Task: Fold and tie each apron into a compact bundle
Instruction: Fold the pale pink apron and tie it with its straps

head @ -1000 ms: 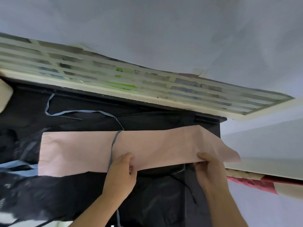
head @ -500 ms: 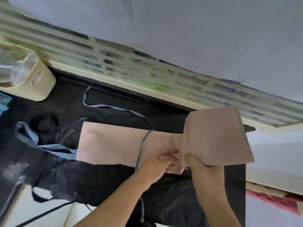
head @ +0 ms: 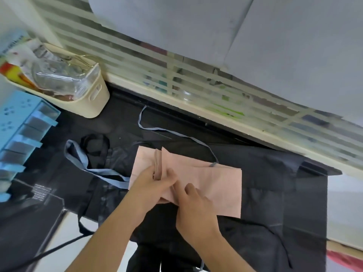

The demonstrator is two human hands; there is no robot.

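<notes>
I see the blue fabric tie strap (head: 102,171) trailing left. Left hand (head: 149,185) pinches the fold ridge of the folded pink cloth apron (head: 212,185); right hand (head: 193,205) presses flat-fingered beside it. Apron's long axis runs rightward on black sheet (head: 275,193); right hand nearer the free end.

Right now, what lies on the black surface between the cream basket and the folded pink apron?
In the head view, a thin blue strap of the pink apron curls across the black surface there; below the cream basket also lies a black strap loop.
</notes>
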